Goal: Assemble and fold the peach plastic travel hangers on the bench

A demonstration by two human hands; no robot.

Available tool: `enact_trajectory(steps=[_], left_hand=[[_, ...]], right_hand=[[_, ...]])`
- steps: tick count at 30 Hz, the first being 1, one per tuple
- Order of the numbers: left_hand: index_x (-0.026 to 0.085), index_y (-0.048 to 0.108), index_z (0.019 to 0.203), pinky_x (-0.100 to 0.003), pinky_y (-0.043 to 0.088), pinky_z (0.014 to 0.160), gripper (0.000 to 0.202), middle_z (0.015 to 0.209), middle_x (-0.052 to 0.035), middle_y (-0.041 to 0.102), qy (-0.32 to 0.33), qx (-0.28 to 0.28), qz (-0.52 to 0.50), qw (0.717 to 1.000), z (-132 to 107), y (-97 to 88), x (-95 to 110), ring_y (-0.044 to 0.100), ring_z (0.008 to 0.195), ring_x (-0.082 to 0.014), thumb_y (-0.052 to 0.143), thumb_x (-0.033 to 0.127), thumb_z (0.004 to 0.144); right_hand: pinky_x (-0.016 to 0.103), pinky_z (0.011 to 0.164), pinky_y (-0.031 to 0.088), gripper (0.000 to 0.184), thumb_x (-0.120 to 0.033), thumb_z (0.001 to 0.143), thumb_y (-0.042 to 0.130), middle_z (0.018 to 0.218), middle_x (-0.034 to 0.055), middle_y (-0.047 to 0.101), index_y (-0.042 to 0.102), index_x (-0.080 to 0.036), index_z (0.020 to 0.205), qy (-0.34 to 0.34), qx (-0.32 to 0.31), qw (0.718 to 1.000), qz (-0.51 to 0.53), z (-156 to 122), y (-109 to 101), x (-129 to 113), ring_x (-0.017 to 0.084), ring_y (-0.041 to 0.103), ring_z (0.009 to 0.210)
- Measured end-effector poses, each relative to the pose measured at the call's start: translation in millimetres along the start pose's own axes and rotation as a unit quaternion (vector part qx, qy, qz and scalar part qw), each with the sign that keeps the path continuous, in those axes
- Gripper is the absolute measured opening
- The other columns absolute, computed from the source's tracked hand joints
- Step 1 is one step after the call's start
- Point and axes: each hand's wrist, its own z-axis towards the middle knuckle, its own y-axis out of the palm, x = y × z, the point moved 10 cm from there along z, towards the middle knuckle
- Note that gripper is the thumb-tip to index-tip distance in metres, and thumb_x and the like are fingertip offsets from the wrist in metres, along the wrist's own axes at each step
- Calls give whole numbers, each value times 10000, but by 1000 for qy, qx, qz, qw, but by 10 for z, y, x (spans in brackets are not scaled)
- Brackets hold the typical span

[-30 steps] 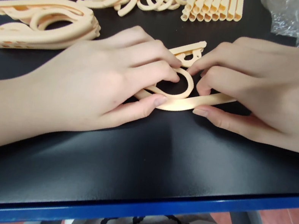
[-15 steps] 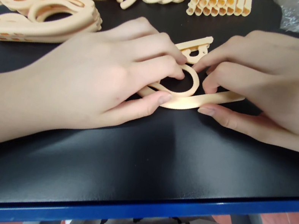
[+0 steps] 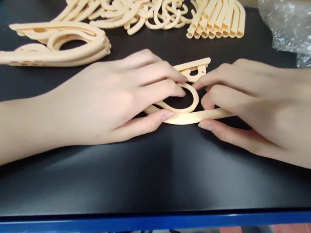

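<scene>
A peach plastic hanger part (image 3: pixel 187 116) with a ring in its middle lies flat on the black table (image 3: pixel 146 171). My left hand (image 3: pixel 111 96) presses on its left half, thumb against the front rim and fingers over the ring. From the other side my right hand (image 3: pixel 265 106) grips the right half, fingertips at the ring and thumb along the front rim. A small peach clip piece (image 3: pixel 194 68) lies just behind the ring, between both sets of fingertips. Most of the part's two ends is hidden under my hands.
A stack of the same peach hanger parts (image 3: pixel 56 45) lies at the left. Several peach hooks (image 3: pixel 132 6) and a row of peach tubes (image 3: pixel 218 17) lie at the back. Crinkled clear plastic (image 3: pixel 308 33) is at the back right. The table's blue front edge (image 3: pixel 185 220) runs below.
The view has tilted up, so everything sits lower in the picture and the back of the table shows. Both hands keep the same hold on the part.
</scene>
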Motion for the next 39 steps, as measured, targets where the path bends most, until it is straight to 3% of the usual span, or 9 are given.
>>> enact_trajectory(steps=[3,14,21,31,39], left_hand=[[175,628,1320,-462,603,1005,363,1435,-124,669,5,2,-1,1000,0,-9,10,632,1307,-334,410,351,1089],[131,626,1338,-478,582,1055,369,1423,-157,667,14,7,-16,1000,-13,-16,25,621,1307,-336,432,327,1092],[113,628,1339,-466,574,1054,386,1422,-160,665,11,7,-17,1000,-5,-3,22,614,1305,-334,416,336,1105],[163,613,1359,-446,558,1088,376,1450,-131,655,3,8,-17,1000,-14,-14,11,604,1336,-315,417,363,1108],[98,626,1346,-467,582,1040,386,1417,-167,666,17,8,-11,1000,-1,-27,39,617,1303,-334,424,322,1105]], right_hand=[[396,706,451,357,-330,1109,310,1037,83,677,630,-200,1019,-14,5,1000,-3,16,-17,-33,234,632,933],[397,835,541,354,-348,1110,356,1173,82,713,674,-192,1106,-13,33,999,-4,20,-34,-32,257,664,1074],[396,813,546,353,-331,1107,382,1159,107,712,677,-136,1107,-24,41,999,2,21,-53,-54,260,664,1050],[378,733,479,317,-335,1110,403,1091,95,673,651,-141,1075,-28,25,999,10,19,-36,-62,231,633,950],[357,696,456,328,-342,1110,398,1116,101,678,653,-136,1095,-28,26,999,17,26,-46,-53,218,625,934]])
